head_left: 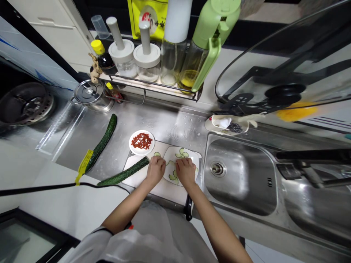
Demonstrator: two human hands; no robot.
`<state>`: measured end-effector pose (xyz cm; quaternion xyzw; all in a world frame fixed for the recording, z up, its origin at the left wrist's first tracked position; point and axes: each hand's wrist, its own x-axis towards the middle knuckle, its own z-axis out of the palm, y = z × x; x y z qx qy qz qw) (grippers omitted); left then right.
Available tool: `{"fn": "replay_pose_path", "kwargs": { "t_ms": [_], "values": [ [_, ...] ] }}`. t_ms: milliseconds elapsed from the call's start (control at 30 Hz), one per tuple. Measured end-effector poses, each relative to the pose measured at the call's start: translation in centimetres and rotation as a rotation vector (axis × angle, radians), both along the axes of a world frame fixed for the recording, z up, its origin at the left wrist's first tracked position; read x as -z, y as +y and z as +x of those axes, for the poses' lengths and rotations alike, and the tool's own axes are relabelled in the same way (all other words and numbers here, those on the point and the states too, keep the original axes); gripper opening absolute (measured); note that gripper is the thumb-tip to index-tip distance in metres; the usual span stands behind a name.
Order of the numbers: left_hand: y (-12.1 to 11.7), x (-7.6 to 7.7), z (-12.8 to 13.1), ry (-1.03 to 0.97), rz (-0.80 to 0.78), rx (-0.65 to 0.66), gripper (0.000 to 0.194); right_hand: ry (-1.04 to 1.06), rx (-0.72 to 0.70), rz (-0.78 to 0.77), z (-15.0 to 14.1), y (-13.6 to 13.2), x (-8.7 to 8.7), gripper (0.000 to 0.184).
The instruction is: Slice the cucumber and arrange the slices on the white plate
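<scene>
A white plate [164,175] rests on the cutting board [161,191], with thin cucumber slices [181,152] laid in small fans on it. At its left rim is my left hand [156,170], fingers bent and pressed together, tips close to a slice. Over the plate's middle, my right hand [186,171] has its fingers curled down among the slices. Whatever either hand grips is hidden. Left of my left hand, a cut cucumber [124,174] lies partly on the board; one loose slice [157,154] sits just behind that hand.
Farther left lies another cucumber [102,142]. A small white dish [131,148] holds dried red berries. A black knife handle [188,209] sticks out at the counter's front edge. The sink [244,182] is right; a lidded pot [93,96] and a seasoning rack [153,86] stand behind.
</scene>
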<state>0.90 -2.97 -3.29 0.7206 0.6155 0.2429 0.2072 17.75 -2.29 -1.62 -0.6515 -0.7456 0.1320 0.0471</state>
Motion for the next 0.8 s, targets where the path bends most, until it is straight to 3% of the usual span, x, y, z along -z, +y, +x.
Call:
{"fn": "replay_pose_path", "kwargs": {
  "t_ms": [233, 800],
  "values": [
    [-0.2, 0.0, 0.0, 0.014, -0.041, -0.002, 0.017, -0.033, -0.236, 0.074, -0.5, -2.7, 1.1, 0.037],
    [0.2, 0.1, 0.3, 0.012, -0.051, -0.011, 0.015, -0.085, -0.247, 0.087, -0.4, -2.8, 1.7, 0.04]
  ]
}}
